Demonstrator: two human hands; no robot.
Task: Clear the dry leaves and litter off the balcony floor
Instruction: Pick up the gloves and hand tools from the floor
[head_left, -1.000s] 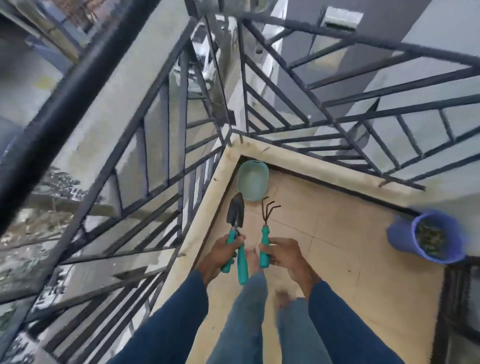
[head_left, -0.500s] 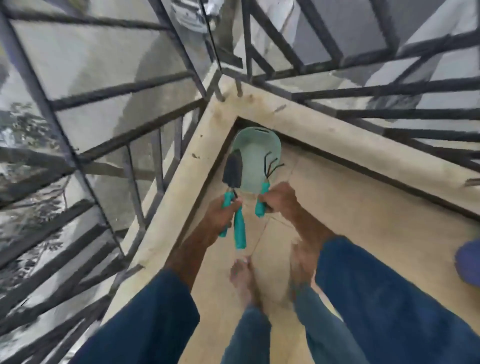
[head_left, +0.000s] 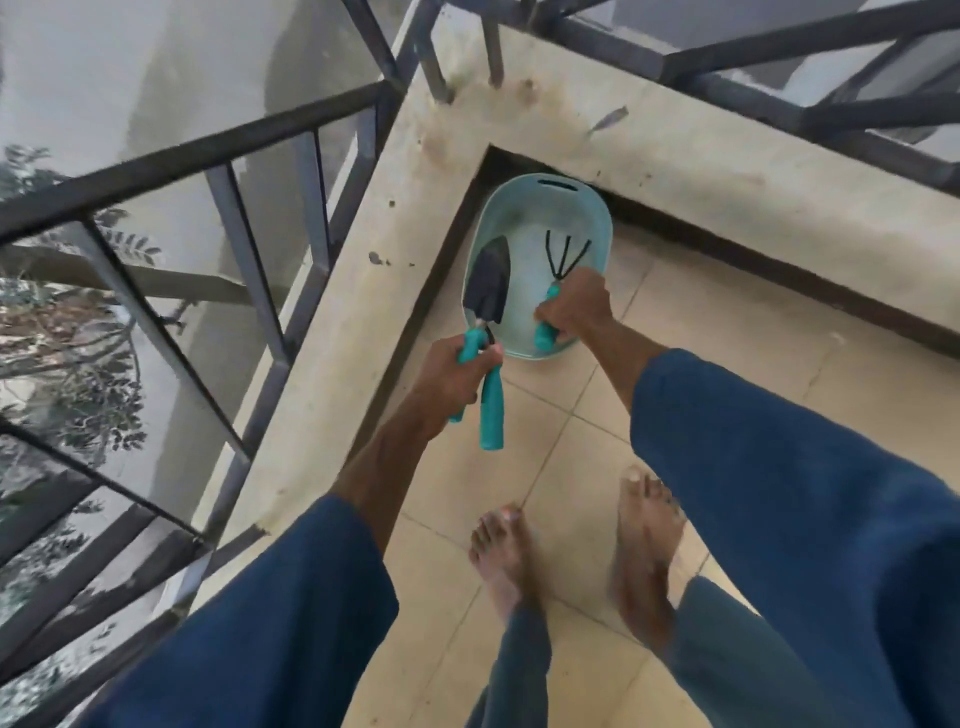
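Sleeves (head_left: 291, 623): dark blue, loose, ending mid-forearm. Trousers (head_left: 727, 649): slate blue-grey. Feet (head_left: 501, 551): bare

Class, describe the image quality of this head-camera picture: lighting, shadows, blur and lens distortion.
Head view: soft, even daylight, no hard shadows or glare; trowel, hand rake and basin fairly sharp; feet and sleeves smeared; railing bars splay outward, a wide-angle effect.

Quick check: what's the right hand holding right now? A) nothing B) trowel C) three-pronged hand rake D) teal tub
C: the right hand grips the teal handle of the hand rake, prongs over the teal tub; the trowel is in the left hand.
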